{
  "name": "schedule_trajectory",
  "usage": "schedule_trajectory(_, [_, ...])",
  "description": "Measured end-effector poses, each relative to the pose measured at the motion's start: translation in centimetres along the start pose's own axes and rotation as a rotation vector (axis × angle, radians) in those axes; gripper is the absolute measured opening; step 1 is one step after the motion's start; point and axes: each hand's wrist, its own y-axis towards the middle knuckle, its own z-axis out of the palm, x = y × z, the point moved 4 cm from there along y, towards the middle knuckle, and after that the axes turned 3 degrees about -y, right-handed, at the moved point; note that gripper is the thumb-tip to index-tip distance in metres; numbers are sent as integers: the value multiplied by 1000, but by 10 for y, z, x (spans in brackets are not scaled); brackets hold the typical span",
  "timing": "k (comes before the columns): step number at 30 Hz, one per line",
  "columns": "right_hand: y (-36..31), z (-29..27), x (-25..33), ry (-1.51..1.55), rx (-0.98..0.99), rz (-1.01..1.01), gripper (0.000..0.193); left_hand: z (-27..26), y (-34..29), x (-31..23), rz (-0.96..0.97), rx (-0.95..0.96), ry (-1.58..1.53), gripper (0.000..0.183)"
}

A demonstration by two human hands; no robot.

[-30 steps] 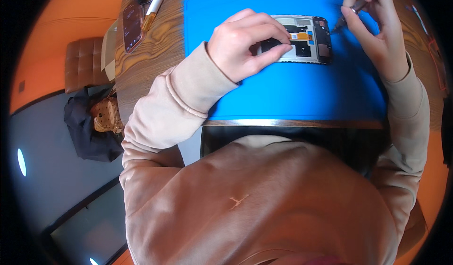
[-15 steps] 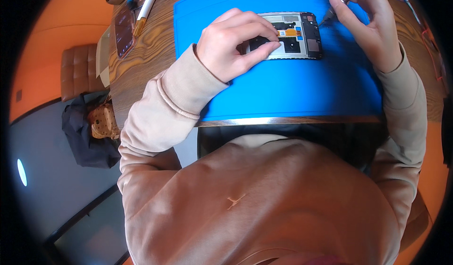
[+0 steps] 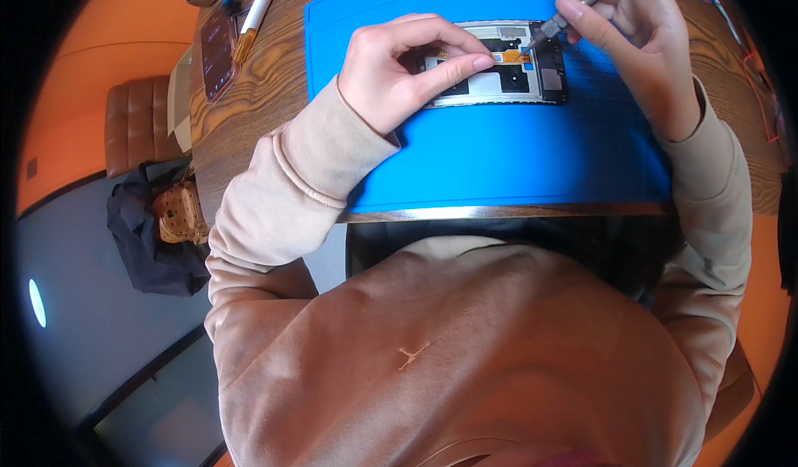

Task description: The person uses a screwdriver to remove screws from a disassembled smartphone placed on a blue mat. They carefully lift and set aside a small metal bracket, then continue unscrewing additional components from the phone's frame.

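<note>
An opened phone [image 3: 501, 97] lies face down on a blue work mat [image 3: 499, 159], its silver inner frame and black parts bare. Across its middle runs an orange flex cable [image 3: 514, 56]. The thumb and index finger of my left hand [image 3: 407, 68] are closed at the cable's left end, and this hand covers the phone's left part. My right hand [image 3: 636, 39] grips a slim grey pen-shaped tool [image 3: 573, 10] with a knurled collar. Its thin tip points down-left at the cable's right end; whether it touches cannot be told.
On the wooden table [image 3: 249, 126] left of the mat lie another phone [image 3: 219, 56], a white-and-amber stick-like tool [image 3: 256, 14] and several dark tools. Red wire [image 3: 761, 93] lies at the right edge. A brown seat [image 3: 137, 126] and a dark cloth [image 3: 150, 243] are lower left.
The tool in my right hand has moved left, from beside the phone's right edge to over the flex cable. My left thumb and index finger have drawn together at the cable.
</note>
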Motion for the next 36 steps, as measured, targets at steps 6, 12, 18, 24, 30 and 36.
schedule_trajectory(6, [-4, 9, -7, 29, 60, 8, 39, 0, 0, 1, -36, 2, -35, 17])
schedule_trajectory(12, [-5, 13, -5, 13, 52, 15, 38, 0, 0, -3, 1, 25, 63, 14])
schedule_trajectory(18, [-3, 16, -3, 7, -43, 6, 40, 2, 1, 1, 6, 34, -3, 15])
schedule_trajectory(24, [2, -11, 5, -62, -376, -77, 38, 1, -2, -1, -33, 18, -25, 14])
schedule_trajectory(30, [10, -55, 3, -127, -563, -103, 46, -23, 27, -13, 18, -104, 142, 17])
schedule_trajectory(36, [6, -79, -23, -160, -610, 1, 58, -19, 110, -12, 588, 24, 620, 23])
